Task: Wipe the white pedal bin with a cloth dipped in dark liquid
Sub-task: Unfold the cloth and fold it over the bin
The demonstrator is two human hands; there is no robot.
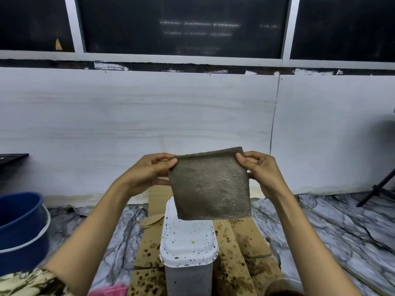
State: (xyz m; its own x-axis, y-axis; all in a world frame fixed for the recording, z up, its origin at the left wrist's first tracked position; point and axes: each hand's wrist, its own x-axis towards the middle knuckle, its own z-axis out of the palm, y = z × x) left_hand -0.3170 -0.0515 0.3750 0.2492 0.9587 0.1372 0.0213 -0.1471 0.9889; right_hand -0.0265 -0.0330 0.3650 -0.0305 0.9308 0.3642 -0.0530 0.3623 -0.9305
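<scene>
Currently the left hand [147,174] and right hand [259,171] each pinch a top corner of the brown-stained cloth [210,184], hanging flat above the speckled white pedal bin [188,251] on spotted cardboard [241,253].

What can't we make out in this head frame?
- Bin: lid's far end hidden by the cloth; base and pedal cut off by the bottom edge.
- Container at bottom right: cut by the edge, contents unclear.
- Pink item: mostly cut off.
- Window text: blurred, unreadable.
</scene>
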